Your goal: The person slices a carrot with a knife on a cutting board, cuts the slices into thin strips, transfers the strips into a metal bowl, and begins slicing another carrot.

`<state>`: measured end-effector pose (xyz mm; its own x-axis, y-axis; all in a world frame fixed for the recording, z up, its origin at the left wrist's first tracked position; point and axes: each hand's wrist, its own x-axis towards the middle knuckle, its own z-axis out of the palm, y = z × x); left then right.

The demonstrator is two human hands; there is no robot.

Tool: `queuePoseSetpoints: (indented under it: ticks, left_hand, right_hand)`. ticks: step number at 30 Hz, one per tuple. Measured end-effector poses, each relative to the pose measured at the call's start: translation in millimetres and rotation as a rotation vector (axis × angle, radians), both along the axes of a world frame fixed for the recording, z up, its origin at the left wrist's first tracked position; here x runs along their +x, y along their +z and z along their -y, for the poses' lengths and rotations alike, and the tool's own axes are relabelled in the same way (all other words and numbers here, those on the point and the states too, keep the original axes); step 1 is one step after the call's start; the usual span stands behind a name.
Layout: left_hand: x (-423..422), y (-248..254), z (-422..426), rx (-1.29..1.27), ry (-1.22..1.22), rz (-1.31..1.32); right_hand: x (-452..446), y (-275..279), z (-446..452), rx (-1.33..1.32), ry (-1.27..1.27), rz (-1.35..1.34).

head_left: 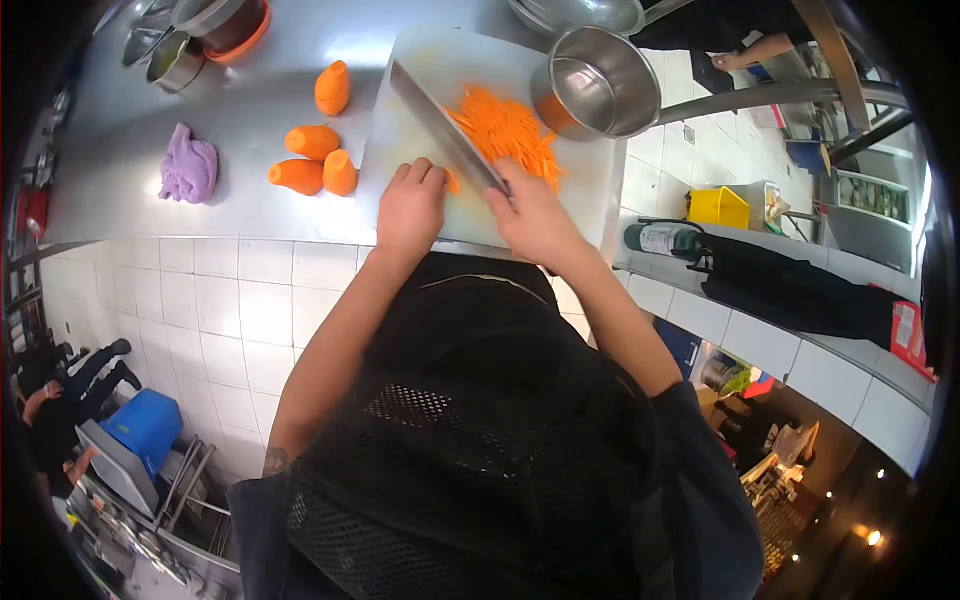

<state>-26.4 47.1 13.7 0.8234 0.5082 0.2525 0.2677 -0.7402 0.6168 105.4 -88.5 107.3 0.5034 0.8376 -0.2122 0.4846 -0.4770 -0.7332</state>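
Observation:
My right hand (535,215) is wrapped round the handle of a large kitchen knife (440,125), its broad blade slanting up and left over a white cutting board (590,205). Curled fingers of my left hand (410,210) press down on the board, left of the blade. A small carrot piece (453,183) shows between those fingers and the knife; most of it is hidden. To the right of the blade lies a heap of carrot strips (510,130). Several peeled carrot chunks (312,142) rest on the steel table (250,110), left of the board.
A steel pot (597,85) stands at the board's upper right corner. A purple cloth (188,165) lies further left, with containers (220,25) behind it. A green fire extinguisher (665,240) is on the right. Other people (50,430) are at the lower left and upper right.

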Motion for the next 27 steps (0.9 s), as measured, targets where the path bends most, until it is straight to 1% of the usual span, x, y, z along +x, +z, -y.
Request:
queuePoseSetpoints:
  ticks: [2,4,5,6,7,8,10,11,12,14,15,16,18,19,21,22,24,26,27]
  left_hand:
    - [16,-6,9,0.032,-0.011,0.01]
    - [32,2,12,0.035,-0.045,0.021]
    - [36,12,14,-0.007,-0.045,-0.003]
    - [41,22,16,0.02,-0.07,0.014]
    - [46,32,17,0.025,-0.056,0.133]
    - [53,41,17,0.028,-0.043,0.251]
    - [72,76,19,0.093,-0.118,0.33]
    - [82,95,23,0.13,-0.163,0.393]
    - [92,113,27,0.148,-0.179,0.401]
    - [113,143,35,0.173,-0.424,0.393]
    - [122,142,36,0.209,-0.507,0.346]
    - [129,142,34,0.229,-0.51,0.351]
    - [136,143,29,0.294,-0.526,0.225]
    - [139,145,25,0.313,-0.535,0.229]
    - [140,148,16,0.334,-0.472,0.091]
    - [142,148,11,0.345,-0.478,0.089]
    - [149,148,4,0.279,-0.513,-0.099]
    - [158,149,6,0.28,-0.536,-0.124]
    - [163,150,7,0.269,-0.559,-0.15]
  right_hand:
    - [14,32,21,0.028,-0.048,0.015]
    - [39,59,39,0.067,-0.057,0.249]
    - [52,64,46,0.087,-0.079,0.262]
    - [66,68,52,0.127,-0.084,0.461]
    - [79,72,58,0.161,-0.095,0.661]
    - [92,72,65,0.18,-0.127,0.68]
    - [113,65,76,0.056,-0.105,0.809]
    - [117,63,79,0.042,-0.128,0.795]
    - [123,61,81,0.056,-0.148,0.804]
    - [134,56,86,0.051,-0.145,0.797]
    - [138,55,88,0.056,-0.153,0.778]
    - [143,56,91,0.074,-0.161,0.786]
    - [152,57,97,0.075,-0.144,0.788]
    - [157,57,102,0.067,-0.131,0.797]
    - [165,53,109,0.102,-0.13,0.791]
    - [168,51,111,0.124,-0.112,0.781]
    - [174,47,114,0.132,-0.092,0.783]
    - [180,42,114,0.139,-0.064,0.788]
    - [183,39,114,0.187,-0.06,0.81]
